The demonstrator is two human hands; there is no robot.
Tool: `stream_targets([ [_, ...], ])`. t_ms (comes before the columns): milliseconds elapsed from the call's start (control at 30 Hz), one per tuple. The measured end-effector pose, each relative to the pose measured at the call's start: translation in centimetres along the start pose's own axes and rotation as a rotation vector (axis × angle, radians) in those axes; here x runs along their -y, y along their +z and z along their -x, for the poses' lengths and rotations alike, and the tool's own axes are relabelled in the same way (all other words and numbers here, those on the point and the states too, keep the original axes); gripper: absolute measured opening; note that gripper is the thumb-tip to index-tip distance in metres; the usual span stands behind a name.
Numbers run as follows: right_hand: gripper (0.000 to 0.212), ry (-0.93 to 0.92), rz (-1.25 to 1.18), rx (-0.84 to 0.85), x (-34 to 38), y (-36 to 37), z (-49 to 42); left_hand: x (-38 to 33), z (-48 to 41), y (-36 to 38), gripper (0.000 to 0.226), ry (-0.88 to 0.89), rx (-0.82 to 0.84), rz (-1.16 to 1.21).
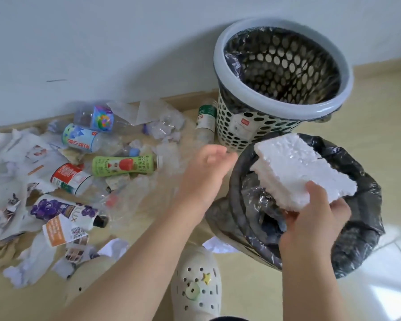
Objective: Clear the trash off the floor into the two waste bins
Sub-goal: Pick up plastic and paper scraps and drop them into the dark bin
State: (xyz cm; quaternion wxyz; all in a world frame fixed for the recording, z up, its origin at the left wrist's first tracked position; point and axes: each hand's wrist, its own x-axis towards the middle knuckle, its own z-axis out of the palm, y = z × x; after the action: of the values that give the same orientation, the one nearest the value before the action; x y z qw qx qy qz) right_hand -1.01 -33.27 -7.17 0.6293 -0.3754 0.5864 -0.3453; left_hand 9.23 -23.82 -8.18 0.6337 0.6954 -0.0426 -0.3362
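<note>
From the head camera, the near bin [366, 228], lined with a black bag, serves as the landmark at the right of the floor. The right hand [315, 218] is clamped on a white foam slab [296, 170], thumb on top and fingers underneath its near corner, holding it tilted over the near bin's open mouth, with crumpled clear plastic [259, 198] visible inside below it. The left hand [206, 174] hovers just left of the near bin with its fingers spread apart and nothing in it. Directly behind the near bin stands the perforated bin [239, 128] with a grey rim and a dark liner, set against the wall. Well left of the near bin lies the trash pile: a green strawberry-label bottle [123, 165], a red-label bottle [70, 179], a purple grape-print bottle [63, 209], 2 clear bottles with blue labels nearer the wall, torn paper [14, 144] and clear wrappers. A green-capped bottle [205, 121] lies touching the perforated bin's left side. A pale clog with a star charm [197, 286] stands just in front-left of the near bin.
</note>
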Motion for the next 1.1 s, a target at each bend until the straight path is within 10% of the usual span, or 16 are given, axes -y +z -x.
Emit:
stream_targets([
  [267, 0.066, -0.261, 0.620, -0.081, -1.5, -2.4, -2.6, 2.2, 0.5, 1.6, 0.017, 0.091, 0.050, -0.304],
  [533, 0.065, -0.093, 1.323, 0.156, -4.7, -0.7, -4.4, 2.6, 0.7, 0.8, 0.018, 0.081, 0.082, -0.311],
  [833, 0.065, -0.522, 1.121, -0.092, -3.6, 1.6, -1.8, 1.6, 1.3, -2.3, 0.012, 0.046, 0.077, -0.309],
  [1100, 0.033, -0.983, 0.884, 0.296, -6.3, 8.2, 6.4, 2.6, 1.7, -10.5, 0.018, -0.006, -0.233, -0.211],
])
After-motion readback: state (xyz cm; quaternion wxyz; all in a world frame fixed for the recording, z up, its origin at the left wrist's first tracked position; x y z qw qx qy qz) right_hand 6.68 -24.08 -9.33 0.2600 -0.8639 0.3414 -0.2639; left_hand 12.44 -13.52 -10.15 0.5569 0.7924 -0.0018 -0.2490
